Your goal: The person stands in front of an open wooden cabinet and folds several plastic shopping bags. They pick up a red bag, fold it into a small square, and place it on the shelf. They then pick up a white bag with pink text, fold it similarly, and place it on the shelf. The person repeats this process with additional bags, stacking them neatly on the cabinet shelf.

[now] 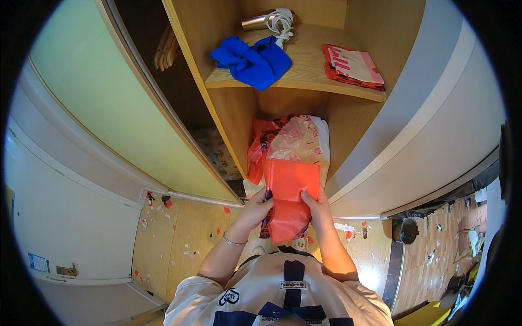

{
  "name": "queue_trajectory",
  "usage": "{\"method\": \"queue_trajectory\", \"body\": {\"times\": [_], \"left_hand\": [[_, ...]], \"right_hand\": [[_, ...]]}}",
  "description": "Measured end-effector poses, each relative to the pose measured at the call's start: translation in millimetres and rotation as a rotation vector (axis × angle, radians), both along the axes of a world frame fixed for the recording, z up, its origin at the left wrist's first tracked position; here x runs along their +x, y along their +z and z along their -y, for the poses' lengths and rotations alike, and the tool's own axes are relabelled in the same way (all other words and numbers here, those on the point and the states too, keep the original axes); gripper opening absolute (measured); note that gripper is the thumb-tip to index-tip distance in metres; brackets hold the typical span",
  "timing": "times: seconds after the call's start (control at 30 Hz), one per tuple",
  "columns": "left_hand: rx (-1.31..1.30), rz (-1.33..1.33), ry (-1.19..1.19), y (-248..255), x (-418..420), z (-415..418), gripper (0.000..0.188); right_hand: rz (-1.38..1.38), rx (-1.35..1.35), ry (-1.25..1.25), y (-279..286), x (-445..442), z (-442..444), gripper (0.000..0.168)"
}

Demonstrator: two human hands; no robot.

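Observation:
Between my two hands is a flat, folded red plastic bag (294, 199), held in front of my chest. My left hand (259, 207) grips its left edge, where a dark printed part shows. On the right edge, my right hand (316, 203) presses its thumb on the red face, with the fingers hidden behind. Just beyond the bag, in the lower compartment of a wooden cabinet, lies a heap of crumpled plastic bags (299, 136), red ones at the left and a pale one with red print on top.
On the shelf (310, 63) above sit a blue cloth (253, 60), a hair dryer (267, 19) with coiled white cord, and a stack of folded bags (354, 67). A pale green sliding door (122, 110) stands at left. Scraps litter the floor (187, 240); a bin (406, 231) is at right.

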State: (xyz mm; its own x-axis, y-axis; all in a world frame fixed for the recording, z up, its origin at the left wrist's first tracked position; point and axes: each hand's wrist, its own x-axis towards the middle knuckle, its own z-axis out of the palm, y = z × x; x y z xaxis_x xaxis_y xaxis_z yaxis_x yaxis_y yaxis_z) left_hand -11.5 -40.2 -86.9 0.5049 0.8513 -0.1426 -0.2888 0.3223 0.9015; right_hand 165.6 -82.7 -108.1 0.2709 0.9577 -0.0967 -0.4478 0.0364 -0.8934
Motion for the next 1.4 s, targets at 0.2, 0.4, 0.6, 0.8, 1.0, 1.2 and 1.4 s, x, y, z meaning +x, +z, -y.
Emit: {"method": "queue_trajectory", "body": {"times": [0.2, 0.4, 0.6, 0.8, 1.0, 1.2, 1.4], "left_hand": [[0.238, -0.531, 0.15, -12, 8, 14, 0.025], [0.331, -0.352, 0.287, 4, 17, 24, 0.025], [0.165, -0.16, 0.277, 15, 18, 29, 0.032], [-0.205, 0.231, 0.322, 1, 15, 23, 0.026], [-0.228, 0.369, 0.228, -2, 20, 19, 0.027], [-0.223, 0.324, 0.26, -11, 31, 32, 0.028], [-0.137, 0.327, 0.251, 1, 36, 39, 0.039]], "right_hand": [[0.598, 0.23, -0.169, 18, -27, 6, 0.08], [0.964, 0.263, -0.283, 44, -40, 14, 0.078], [0.925, 0.353, -0.007, 44, -47, 18, 0.04], [1.115, 0.365, -0.05, 46, -49, 21, 0.043], [1.097, 0.331, -0.12, 56, -48, 8, 0.052], [1.3, 0.302, -0.203, 58, -47, 2, 0.05], [1.024, 0.236, -0.232, 59, -50, -3, 0.032]]}}
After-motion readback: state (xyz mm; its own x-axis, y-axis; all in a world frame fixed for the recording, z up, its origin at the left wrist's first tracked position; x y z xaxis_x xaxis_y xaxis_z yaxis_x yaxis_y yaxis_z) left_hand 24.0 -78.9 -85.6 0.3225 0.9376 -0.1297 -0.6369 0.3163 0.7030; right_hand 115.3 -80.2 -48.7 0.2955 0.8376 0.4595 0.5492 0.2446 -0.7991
